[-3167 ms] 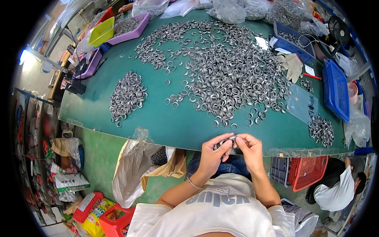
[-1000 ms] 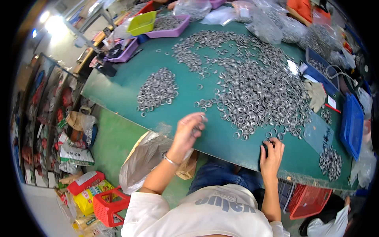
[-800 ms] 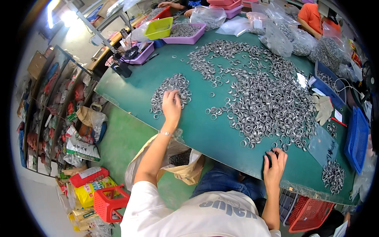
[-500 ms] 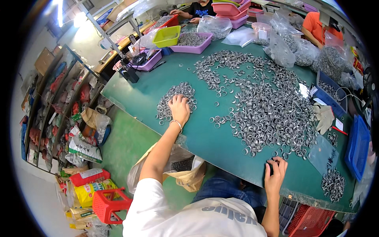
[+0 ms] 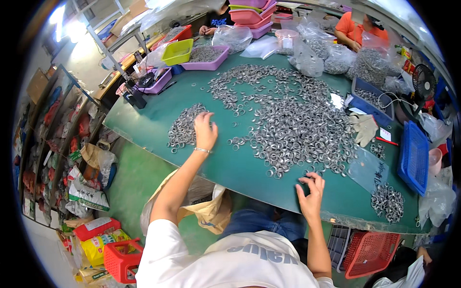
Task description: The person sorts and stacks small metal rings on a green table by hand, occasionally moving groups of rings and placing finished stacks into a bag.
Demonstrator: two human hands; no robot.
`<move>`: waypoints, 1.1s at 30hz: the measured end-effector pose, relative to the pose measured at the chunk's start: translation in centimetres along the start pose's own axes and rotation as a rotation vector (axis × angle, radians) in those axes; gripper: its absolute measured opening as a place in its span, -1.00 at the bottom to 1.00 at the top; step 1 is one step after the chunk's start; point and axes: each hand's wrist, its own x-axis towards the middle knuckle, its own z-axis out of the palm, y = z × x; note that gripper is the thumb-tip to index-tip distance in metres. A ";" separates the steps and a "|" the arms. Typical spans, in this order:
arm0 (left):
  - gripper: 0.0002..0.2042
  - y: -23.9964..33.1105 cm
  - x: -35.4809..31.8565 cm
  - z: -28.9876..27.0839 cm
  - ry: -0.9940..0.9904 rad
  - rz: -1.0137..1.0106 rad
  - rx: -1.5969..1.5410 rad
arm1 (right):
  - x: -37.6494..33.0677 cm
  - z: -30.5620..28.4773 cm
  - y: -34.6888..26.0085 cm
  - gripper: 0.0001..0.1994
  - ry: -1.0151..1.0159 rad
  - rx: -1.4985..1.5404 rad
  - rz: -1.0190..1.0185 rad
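Fingers of the left hand (image 5: 205, 132), which has swung out from the chest, are spreading flat over the small ring pile (image 5: 185, 130) at ten o'clock, gripping nothing visible. Right hand (image 5: 310, 196) is resting half-open at five o'clock, fingertips touching stray rings beside the big heap (image 5: 297, 122) on the green table (image 5: 240, 170).

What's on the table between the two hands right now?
In the head view, a few loose metal rings and bare green table lie between the left hand, at the small ring pile, and the right hand.
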 end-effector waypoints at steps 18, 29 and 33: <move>-0.61 13.7 -8.3 6.8 -0.221 -0.303 -0.059 | -0.9 -0.3 0.8 -0.81 0.211 0.253 0.105; -0.61 18.9 -10.7 8.5 -0.085 -0.450 -0.122 | -1.0 -0.1 0.7 -0.79 0.187 0.265 0.074; -0.53 21.7 -11.0 7.8 -0.143 -0.524 -0.166 | -1.0 0.0 1.2 -0.79 0.168 0.234 0.055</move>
